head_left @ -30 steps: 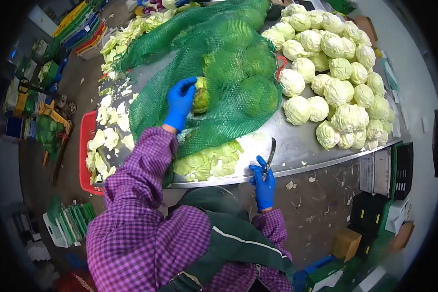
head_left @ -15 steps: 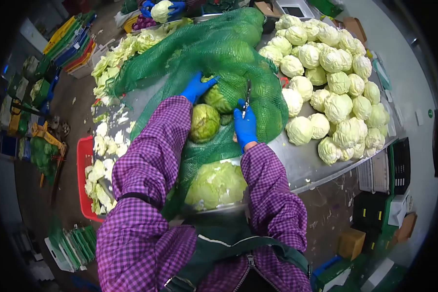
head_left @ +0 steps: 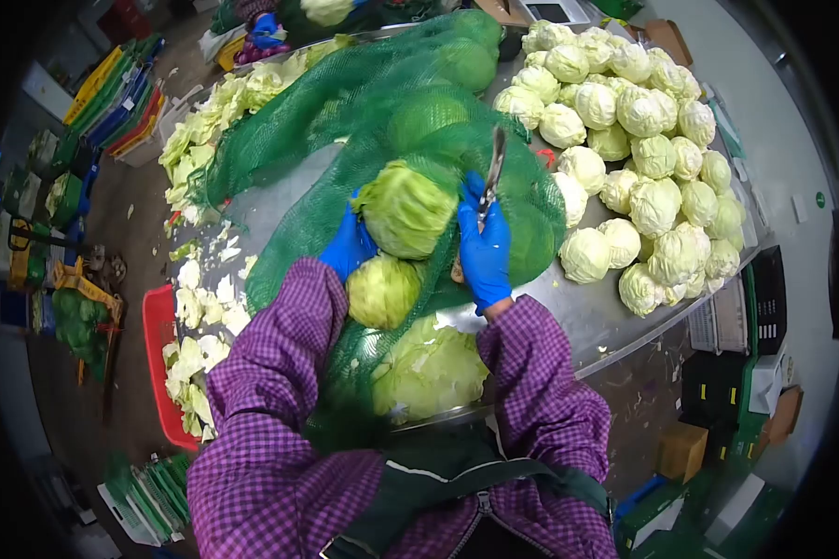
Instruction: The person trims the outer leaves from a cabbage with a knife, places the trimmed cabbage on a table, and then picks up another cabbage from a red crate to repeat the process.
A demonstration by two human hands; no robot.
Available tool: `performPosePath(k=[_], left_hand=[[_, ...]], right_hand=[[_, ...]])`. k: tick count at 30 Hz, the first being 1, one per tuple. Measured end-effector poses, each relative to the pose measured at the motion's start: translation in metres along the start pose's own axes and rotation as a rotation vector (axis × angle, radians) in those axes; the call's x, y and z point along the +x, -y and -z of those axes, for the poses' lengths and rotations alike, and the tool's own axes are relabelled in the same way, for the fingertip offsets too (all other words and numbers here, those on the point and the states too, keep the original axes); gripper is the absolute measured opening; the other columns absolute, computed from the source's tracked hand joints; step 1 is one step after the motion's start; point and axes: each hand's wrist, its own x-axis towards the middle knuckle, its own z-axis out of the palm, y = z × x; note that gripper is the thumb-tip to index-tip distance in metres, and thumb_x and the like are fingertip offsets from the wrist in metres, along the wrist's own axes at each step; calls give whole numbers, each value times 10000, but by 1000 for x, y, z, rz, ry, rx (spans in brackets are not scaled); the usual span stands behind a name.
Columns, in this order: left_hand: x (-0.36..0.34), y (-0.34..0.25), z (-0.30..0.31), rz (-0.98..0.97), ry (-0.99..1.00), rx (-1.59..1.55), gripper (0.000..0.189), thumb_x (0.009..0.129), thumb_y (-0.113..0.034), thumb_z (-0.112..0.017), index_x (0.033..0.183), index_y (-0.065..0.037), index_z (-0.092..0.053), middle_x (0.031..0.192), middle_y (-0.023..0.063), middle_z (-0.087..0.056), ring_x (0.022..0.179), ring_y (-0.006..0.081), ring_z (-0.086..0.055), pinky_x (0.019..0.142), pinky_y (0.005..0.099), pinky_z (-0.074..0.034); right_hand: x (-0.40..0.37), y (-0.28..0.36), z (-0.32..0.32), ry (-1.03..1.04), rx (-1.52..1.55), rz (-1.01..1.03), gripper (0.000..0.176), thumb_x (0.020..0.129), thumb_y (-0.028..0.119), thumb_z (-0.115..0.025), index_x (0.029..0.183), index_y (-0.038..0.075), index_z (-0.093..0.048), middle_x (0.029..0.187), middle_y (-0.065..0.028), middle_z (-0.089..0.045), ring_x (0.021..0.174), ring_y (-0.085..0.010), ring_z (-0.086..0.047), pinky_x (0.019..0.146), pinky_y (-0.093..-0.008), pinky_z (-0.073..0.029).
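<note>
Covering much of the grey metal surface [head_left: 573, 312] is a large green mesh net [head_left: 294, 140], with a heap of pale round cabbages [head_left: 655, 207] on its right. Over the net's near part sit a leafy light-green cabbage [head_left: 407, 211] and, nearer the person, a smaller yellowish-green cabbage [head_left: 383, 292]. Over the net too, the left hand [head_left: 350, 244] touches the leafy one, fingertips hidden, so whether it grips I cannot tell, and the right hand [head_left: 483, 244] is closed around a slim metal-bladed knife [head_left: 495, 168].

We saw a metal bench [head_left: 606, 321] bearing a heap of pale cabbages [head_left: 654, 205] on its right side, a green mesh sack [head_left: 289, 140] bulging with cabbages across its middle, loose leaves [head_left: 242, 98] and scraps [head_left: 216, 293] along its left side, and broad outer leaves [head_left: 429, 373] at the near edge.
</note>
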Motion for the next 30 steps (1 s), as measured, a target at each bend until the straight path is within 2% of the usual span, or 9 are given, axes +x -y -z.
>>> performPosePath(k=[3, 5, 11, 13, 17, 21, 25, 28, 30], left_hand=[[-40, 0, -34, -432, 72, 597, 447, 992, -333, -351, 1348, -64, -379, 1303, 141, -477, 1150, 249, -494, 998, 397, -421], [-68, 6, -38, -321, 264, -46, 444, 1000, -316, -323, 1358, -55, -358, 1327, 140, -453, 1170, 275, -473, 1025, 400, -394], [-189, 29, -28, -442, 367, -65, 470, 998, -321, -309, 1390, -62, -305, 1399, 134, -386, 1249, 288, -423, 1068, 419, -346], [-218, 31, 0, -400, 101, -146, 482, 995, -328, -312, 1394, -59, -295, 1421, 134, -362, 1264, 283, -410, 1075, 441, -331], [-288, 25, 42, -593, 33, 193, 511, 985, -384, -303, 1383, -64, -332, 1408, 141, -386, 1268, 296, -405, 1076, 459, -320], [-370, 17, 70, -701, -135, 129, 514, 983, -390, -303, 1380, -65, -338, 1404, 141, -392, 1266, 300, -406, 1075, 460, -320], [-438, 4, 99, -824, -313, 53, 517, 982, -396, -303, 1378, -66, -345, 1399, 141, -399, 1265, 303, -406, 1075, 462, -320], [-467, -4, 115, -884, -425, -13, 519, 980, -400, -303, 1376, -67, -350, 1396, 141, -404, 1264, 306, -407, 1074, 463, -319], [-473, -18, 129, -883, -499, -144, 530, 965, -413, -332, 1361, -63, -381, 1397, 134, -408, 1263, 316, -407, 1067, 468, -325]], right_hand=[[-23, 123, -19, 164, 142, -177, 422, 926, 59, -471, 1338, -13, -413, 1284, -131, -529, 1110, -134, -531, 814, -238, -447], [-48, 155, -27, 327, 312, -62, 410, 923, 17, -477, 1327, -19, -415, 1258, -123, -534, 1152, -167, -521, 941, -283, -422], [-97, 154, -26, 430, 315, -203, 391, 935, 37, -470, 1316, -28, -418, 1279, -123, -516, 1159, -200, -517, 964, -321, -416], [-128, 136, -26, 449, 334, -153, 388, 938, 45, -471, 1316, -28, -420, 1285, -118, -513, 1166, -209, -513, 981, -330, -404], [-183, 109, -26, 443, -20, 94, 433, 927, 76, -508, 1340, -2, -407, 1233, -165, -553, 1104, -194, -555, 901, -310, -447], [-225, 130, -40, 583, -375, -255, 484, 894, 109, -560, 1348, 32, -409, 1138, -213, -583, 961, -248, -614, 750, -341, -493], [-267, 87, -70, 720, -295, 28, 592, 856, 170, -612, 1375, 35, -362, 1014, -170, -626, 874, -244, -628, 771, -331, -497], [-284, 110, -107, 896, 127, -565, 586, 910, 166, -566, 1423, 80, -295, 1137, -93, -576, 850, -168, -629, 622, -256, -502], [-298, 109, -139, 926, 201, -681, 582, 920, 172, -553, 1429, 86, -285, 1147, -94, -568, 845, -167, -633, 599, -257, -495]])
